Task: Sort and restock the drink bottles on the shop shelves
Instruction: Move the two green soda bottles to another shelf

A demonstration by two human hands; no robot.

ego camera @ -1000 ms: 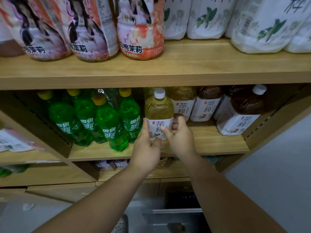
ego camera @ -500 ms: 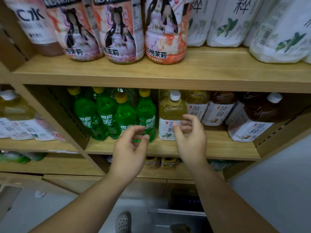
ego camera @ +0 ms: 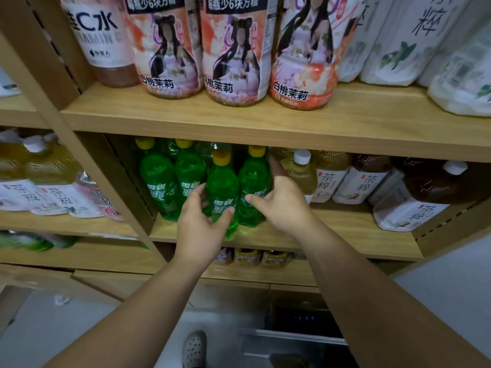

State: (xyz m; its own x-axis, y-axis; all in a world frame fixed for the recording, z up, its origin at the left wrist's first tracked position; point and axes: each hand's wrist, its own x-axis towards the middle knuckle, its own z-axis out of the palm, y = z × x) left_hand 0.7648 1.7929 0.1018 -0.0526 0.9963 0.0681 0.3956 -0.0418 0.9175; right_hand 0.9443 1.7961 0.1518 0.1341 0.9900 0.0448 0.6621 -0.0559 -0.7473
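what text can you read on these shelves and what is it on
"C水": white-label bottle, upper left.
"VITAMIN": same bottle, partly hidden.
"每瓶少6块方糖": pink bottles, upper band.
"白桃茉莉": pink bottles, lower label.
"雪碧": green bottles.
"茶粹": tea bottles.
Small print elsewhere: too blurred.

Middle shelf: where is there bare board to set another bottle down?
Bare board runs along the front, before the tea bottles, between the right hand and the leaning dark tea bottle. The left end is crowded with green soda bottles, where the left hand reaches.
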